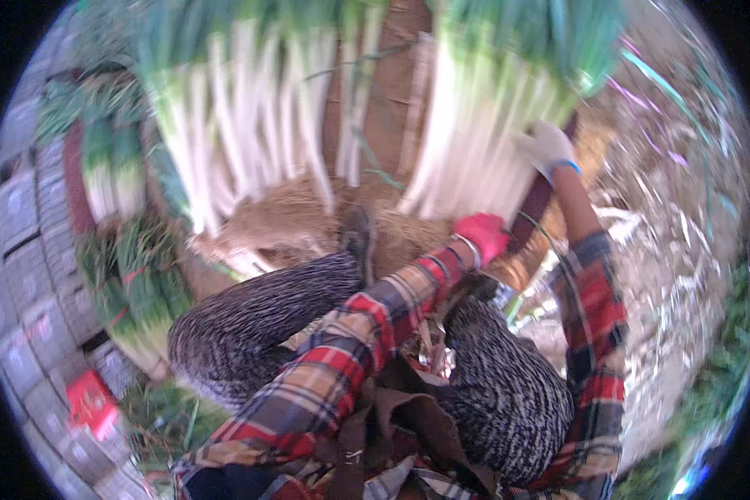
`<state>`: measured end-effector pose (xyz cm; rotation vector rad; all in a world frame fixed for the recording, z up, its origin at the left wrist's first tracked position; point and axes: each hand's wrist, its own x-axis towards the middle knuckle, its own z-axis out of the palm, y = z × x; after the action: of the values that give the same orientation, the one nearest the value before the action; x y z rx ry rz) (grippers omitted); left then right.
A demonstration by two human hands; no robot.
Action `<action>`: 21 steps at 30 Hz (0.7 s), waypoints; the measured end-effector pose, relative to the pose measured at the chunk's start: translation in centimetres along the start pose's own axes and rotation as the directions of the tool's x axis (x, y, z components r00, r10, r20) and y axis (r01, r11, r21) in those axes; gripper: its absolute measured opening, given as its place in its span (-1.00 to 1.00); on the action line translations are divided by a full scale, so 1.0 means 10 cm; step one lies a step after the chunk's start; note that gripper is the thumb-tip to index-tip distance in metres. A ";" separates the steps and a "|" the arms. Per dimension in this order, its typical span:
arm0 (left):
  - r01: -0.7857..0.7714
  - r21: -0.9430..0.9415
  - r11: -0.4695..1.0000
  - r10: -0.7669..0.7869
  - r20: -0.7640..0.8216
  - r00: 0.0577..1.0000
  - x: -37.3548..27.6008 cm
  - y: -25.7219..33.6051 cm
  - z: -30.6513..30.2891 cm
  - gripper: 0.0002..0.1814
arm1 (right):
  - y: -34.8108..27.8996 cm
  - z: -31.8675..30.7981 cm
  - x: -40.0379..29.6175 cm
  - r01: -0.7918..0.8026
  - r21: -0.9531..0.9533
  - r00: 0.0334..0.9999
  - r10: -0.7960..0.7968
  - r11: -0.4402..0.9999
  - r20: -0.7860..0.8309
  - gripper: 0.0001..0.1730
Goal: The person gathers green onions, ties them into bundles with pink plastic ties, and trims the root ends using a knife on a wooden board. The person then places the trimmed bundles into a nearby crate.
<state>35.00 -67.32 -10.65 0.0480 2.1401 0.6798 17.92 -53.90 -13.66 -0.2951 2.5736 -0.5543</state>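
Note:
Two large rows of scallions with white stalks and green tops lie before me, a left heap and a right bundle. My left hand, in a pink-red glove, is at the lower right end of the right bundle, near a thin green tie; its fingers are blurred. My right hand, in a pale glove, rests against the right side of the same bundle, its grip unclear. A few separate scallions lie between the two groups. Root ends of the left heap lie near my shoe.
Tied scallion bundles and smaller ones lie at the left, beside grey paving blocks. A red object sits on the paving. Pale scraps and purple and green strings litter the ground at right. Greens lie at far right.

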 end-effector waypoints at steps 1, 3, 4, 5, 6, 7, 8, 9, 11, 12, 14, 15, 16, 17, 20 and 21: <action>-0.073 -0.031 0.997 0.071 -0.053 0.996 0.05 0.00 0.06 -0.52 | 0.23 0.07 0.03 -0.003 0.039 0.999 0.004 0.999 -0.041 -0.45; -0.099 -0.185 0.978 0.085 -0.078 0.993 -0.02 -0.08 -0.11 -0.61 | 0.09 0.07 -0.04 -0.088 0.046 0.991 0.092 0.995 -0.093 -0.54; -0.214 -0.287 0.933 0.140 -0.258 0.956 -0.07 -0.18 -0.22 -0.68 | 0.08 0.04 -0.04 -0.107 0.010 0.991 0.107 0.994 -0.082 -0.57; -0.346 -0.358 0.867 0.174 -0.433 0.884 -0.13 -0.32 -0.34 -0.75 | 0.04 0.04 -0.01 -0.111 0.023 0.991 0.112 0.994 -0.076 -0.59; -0.345 -0.525 0.778 0.043 -0.503 0.863 -0.16 -0.45 -0.54 -0.78 | 0.01 0.05 -0.03 -0.101 0.009 0.992 0.102 0.995 -0.079 -0.60; -0.355 -0.668 0.654 -0.106 -0.546 0.831 -0.23 -0.64 -0.82 -0.81 | -0.05 0.04 -0.05 -0.080 -0.004 0.994 0.079 0.997 -0.080 -0.61; -0.406 -0.685 0.605 -0.197 -0.623 0.757 -0.37 -0.74 -1.13 -0.85 | -0.06 0.00 -0.06 -0.079 -0.001 0.992 0.078 0.997 -0.095 -0.63; -0.464 -0.319 0.826 -0.094 -0.891 0.445 -0.32 -1.19 -1.26 -0.86 | -0.14 0.00 -0.08 -0.067 0.003 0.992 0.067 0.998 -0.107 -0.64; -0.459 -0.538 0.707 -0.335 -0.826 0.453 -0.47 -1.53 -1.73 -0.86 | -0.07 -0.04 -0.15 -0.102 -0.010 0.985 0.100 0.995 -0.140 -0.67; -0.357 -0.424 0.832 -0.344 -0.900 0.266 -0.62 -1.82 -1.89 -0.84 | -0.14 0.01 -0.14 -0.082 0.003 0.987 0.082 0.997 -0.139 -0.67; -0.177 -0.234 0.956 -0.238 -0.971 -0.001 -0.79 -2.14 -2.16 -0.77 | -0.13 0.04 -0.15 -0.081 0.003 0.985 0.080 0.997 -0.150 -0.68; 0.058 -0.165 0.985 -0.162 -0.985 -0.052 -0.94 -2.17 -2.29 -0.70 | -0.12 0.02 -0.17 -0.081 0.006 0.984 0.081 0.997 -0.161 -0.69; 0.086 -0.132 0.988 -0.122 -0.986 -0.111 -1.04 -2.21 -2.37 -0.65 | -0.13 0.01 -0.20 -0.085 0.005 0.983 0.084 0.996 -0.165 -0.70; 0.116 -0.099 0.988 -0.079 -0.982 -0.169 -1.13 -2.24 -2.44 -0.61 | -0.15 0.00 -0.19 -0.079 0.017 0.983 0.081 0.997 -0.163 -0.71; 0.416 -0.068 0.907 -0.011 -0.990 -0.137 -1.28 -2.33 -2.46 -0.55 | -0.16 -0.02 -0.26 -0.077 0.031 0.981 0.081 0.997 -0.177 -0.76; 0.360 -0.140 0.922 -0.092 -0.985 -0.148 -1.35 -2.27 -2.47 -0.55 | -0.18 -0.02 -0.27 -0.075 0.038 0.981 0.081 0.996 -0.177 -0.76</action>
<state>29.41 -101.42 0.04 -1.1852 3.5725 0.1454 20.32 -54.61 -11.57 -0.1384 2.7323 -0.6164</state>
